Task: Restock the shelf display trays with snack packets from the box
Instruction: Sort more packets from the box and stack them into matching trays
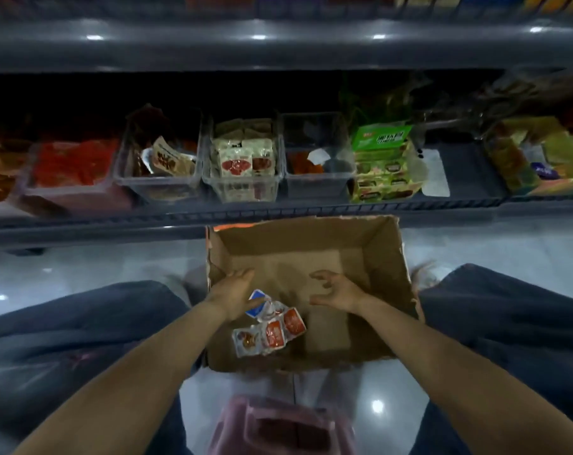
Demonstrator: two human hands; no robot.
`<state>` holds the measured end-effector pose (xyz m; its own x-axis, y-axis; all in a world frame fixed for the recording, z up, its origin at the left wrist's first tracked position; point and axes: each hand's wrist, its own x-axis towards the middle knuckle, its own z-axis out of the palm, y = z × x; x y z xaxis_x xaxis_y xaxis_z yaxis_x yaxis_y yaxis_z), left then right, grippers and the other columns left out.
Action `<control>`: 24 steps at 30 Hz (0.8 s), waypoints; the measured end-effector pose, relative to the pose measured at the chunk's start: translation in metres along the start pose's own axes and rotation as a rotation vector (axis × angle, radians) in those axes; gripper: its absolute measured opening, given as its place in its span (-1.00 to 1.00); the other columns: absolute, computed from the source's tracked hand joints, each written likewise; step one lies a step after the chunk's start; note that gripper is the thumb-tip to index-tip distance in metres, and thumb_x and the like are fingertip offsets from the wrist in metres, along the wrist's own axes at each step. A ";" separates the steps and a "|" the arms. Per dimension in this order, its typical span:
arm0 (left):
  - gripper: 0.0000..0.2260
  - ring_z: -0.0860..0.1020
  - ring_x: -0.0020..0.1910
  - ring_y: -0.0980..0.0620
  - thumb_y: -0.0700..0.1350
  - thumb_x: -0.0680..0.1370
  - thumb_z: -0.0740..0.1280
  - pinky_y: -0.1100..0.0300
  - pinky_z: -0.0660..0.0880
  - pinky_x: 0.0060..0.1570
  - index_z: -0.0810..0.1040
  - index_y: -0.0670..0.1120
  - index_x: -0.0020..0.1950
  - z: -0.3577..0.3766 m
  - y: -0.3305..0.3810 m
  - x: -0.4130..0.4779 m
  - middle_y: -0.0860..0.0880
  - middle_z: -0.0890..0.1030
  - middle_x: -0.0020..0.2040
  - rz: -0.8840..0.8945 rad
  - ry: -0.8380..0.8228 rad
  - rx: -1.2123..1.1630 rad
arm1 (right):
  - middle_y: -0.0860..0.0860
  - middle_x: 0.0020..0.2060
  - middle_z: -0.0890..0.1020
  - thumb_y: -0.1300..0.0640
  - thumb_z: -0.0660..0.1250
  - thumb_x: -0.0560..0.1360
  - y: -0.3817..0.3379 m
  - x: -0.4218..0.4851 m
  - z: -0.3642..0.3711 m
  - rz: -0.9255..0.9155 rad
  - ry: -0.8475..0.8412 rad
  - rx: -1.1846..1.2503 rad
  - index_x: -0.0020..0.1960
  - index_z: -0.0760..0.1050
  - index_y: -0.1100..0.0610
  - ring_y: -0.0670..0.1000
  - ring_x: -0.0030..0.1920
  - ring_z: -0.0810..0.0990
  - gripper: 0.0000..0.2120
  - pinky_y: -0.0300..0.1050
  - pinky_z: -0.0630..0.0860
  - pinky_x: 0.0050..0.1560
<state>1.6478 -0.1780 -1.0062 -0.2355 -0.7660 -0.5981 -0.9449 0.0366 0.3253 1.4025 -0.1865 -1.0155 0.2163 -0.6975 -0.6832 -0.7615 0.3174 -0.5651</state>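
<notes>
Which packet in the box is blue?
The blue packet at the top of the cluster, right against the left hand. The red-orange packets lie below it.

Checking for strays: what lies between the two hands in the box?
Head view: bare floor of the brown cardboard box; red and blue snack packets lie nearer, beside the left hand.

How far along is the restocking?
Mostly done, it seems: the cardboard box is nearly bare, and the tray of white packets looks full. In hand: the left hand is at the last packets; the right hand hovers open. Left: those few packets, and the sparse tray right of the full one.
</notes>
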 end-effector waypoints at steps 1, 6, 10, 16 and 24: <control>-0.37 0.35 0.36 -0.10 0.11 0.54 0.30 0.08 0.34 0.30 0.16 -0.11 0.50 0.007 -0.002 0.006 -0.11 0.29 0.46 -0.006 -0.030 -0.004 | 0.05 0.39 0.38 0.05 0.46 0.43 0.006 0.006 0.008 0.032 -0.012 0.047 0.43 0.30 0.10 0.07 0.35 0.38 -0.36 -0.21 0.37 0.24; -0.29 0.38 0.32 -0.11 0.24 0.46 0.33 0.03 0.34 0.29 0.19 -0.09 0.46 0.041 -0.009 0.038 -0.11 0.33 0.42 -0.076 -0.196 -0.041 | 0.06 0.32 0.41 0.14 0.48 0.41 0.035 0.028 0.051 0.177 -0.007 0.269 0.39 0.32 0.20 0.07 0.22 0.43 -0.38 -0.24 0.46 0.11; -0.19 0.26 0.43 -0.09 0.24 0.47 0.33 0.10 0.23 0.38 0.05 -0.10 0.53 0.062 -0.013 0.058 -0.09 0.22 0.50 -0.126 -0.289 -0.048 | -0.04 0.19 0.46 0.12 0.50 0.39 0.054 0.046 0.076 0.236 -0.036 0.357 0.34 0.37 0.18 -0.03 0.15 0.46 -0.41 -0.37 0.47 0.07; -0.21 0.46 0.26 -0.03 0.28 0.33 0.43 -0.03 0.43 0.25 0.25 -0.02 0.43 0.094 -0.038 0.082 0.00 0.43 0.33 -0.276 -0.327 -0.232 | -0.08 0.06 0.58 -0.02 0.49 0.38 0.067 0.064 0.106 0.325 -0.109 0.425 0.21 0.48 0.07 -0.06 0.04 0.53 -0.55 -0.14 0.51 -0.03; -0.27 0.55 0.07 -0.07 0.39 0.26 0.24 -0.03 0.53 0.09 0.45 -0.10 0.23 0.141 -0.067 0.115 -0.09 0.54 0.15 -0.400 -0.198 -0.364 | 0.01 -0.04 0.65 0.14 0.59 0.26 0.064 0.084 0.151 0.484 -0.083 0.601 0.04 0.53 0.15 0.01 -0.03 0.64 -0.59 -0.15 0.60 -0.05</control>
<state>1.6516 -0.1786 -1.1999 0.0530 -0.5388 -0.8408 -0.8384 -0.4813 0.2556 1.4637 -0.1274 -1.1787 0.0070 -0.3493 -0.9370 -0.3253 0.8853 -0.3324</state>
